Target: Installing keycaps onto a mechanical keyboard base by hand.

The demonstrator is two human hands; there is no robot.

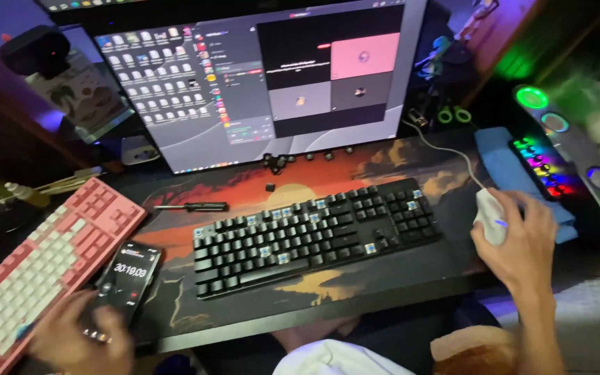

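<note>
While cupped over by the right hand (519,239), white mouse (489,215); left hand (81,340) seemingly gripping black phone (130,278)

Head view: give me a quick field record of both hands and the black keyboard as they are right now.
left hand: on a black smartphone with a lit screen, beside a pink and white keyboard
right hand: resting on a white corded mouse
black mechanical keyboard: centre of the sunset-print desk mat, several keycaps off, switches exposed
loose black keycaps: under the monitor
black pen-like tool: on the mat
</note>
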